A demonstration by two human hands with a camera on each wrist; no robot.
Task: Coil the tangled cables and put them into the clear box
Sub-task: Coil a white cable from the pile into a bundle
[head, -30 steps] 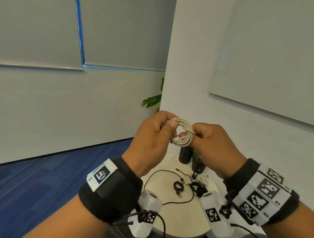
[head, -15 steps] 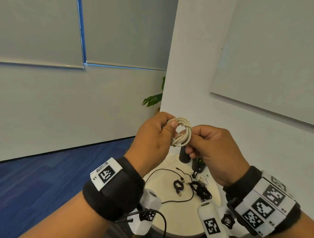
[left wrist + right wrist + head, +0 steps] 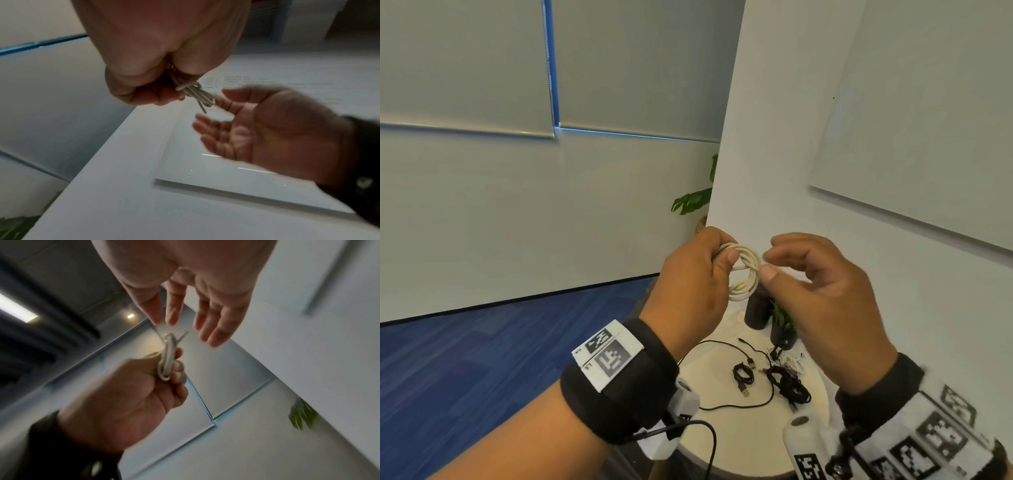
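A white cable coil (image 3: 745, 270) is held up at chest height, pinched between the thumb and fingers of my left hand (image 3: 700, 274). The left wrist view shows the coil (image 3: 195, 94) edge-on with a short end sticking out. My right hand (image 3: 811, 274) hovers just right of the coil with its fingers spread and nothing in it; the right wrist view shows its fingers (image 3: 213, 321) apart from the coil (image 3: 167, 360). Below, black cables (image 3: 787, 383) lie on the round white table (image 3: 722, 442). No clear box is in view.
Two dark cylinders, one holding a small plant (image 3: 782, 329), stand at the table's far edge against the white wall. A whiteboard (image 3: 928, 120) hangs on that wall. Blue carpet (image 3: 465, 370) lies to the left, and a leafy plant (image 3: 693, 200) shows past the wall corner.
My right hand has let go of the white coil and opened, drawing slightly right. The left hand still holds the coil in the same place.
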